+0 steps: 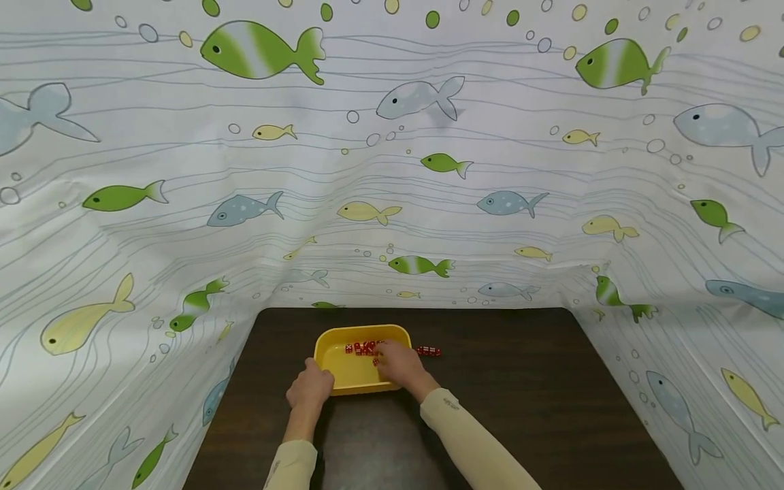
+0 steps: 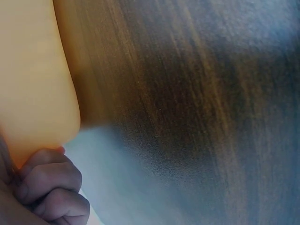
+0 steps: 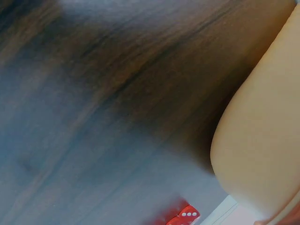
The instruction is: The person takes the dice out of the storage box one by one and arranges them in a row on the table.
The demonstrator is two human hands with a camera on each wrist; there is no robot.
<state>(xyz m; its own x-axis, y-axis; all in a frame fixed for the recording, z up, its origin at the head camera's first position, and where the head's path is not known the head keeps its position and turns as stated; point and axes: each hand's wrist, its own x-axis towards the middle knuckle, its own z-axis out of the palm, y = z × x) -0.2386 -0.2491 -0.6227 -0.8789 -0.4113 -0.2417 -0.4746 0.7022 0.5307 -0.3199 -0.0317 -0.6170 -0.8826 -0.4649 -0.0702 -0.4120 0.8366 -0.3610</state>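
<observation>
My left grip (image 1: 310,386) clamps the yellow tray (image 1: 354,374) on the desk (image 1: 514,408), probably to steady it; my right grip (image 1: 401,364) is among the red dice (image 1: 359,349) inside, whether pinching any I can't tell.

White fish-printed sheeting (image 1: 527,156) borders 1 dark table (image 1: 520,388).

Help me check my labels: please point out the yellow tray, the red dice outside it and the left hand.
Yellow tray (image 1: 350,374): head view, on its bare inner floor.
Red dice outside the tray (image 1: 429,351): head view, middle of the short row.
Left hand (image 1: 310,386): head view, back of the hand.
</observation>
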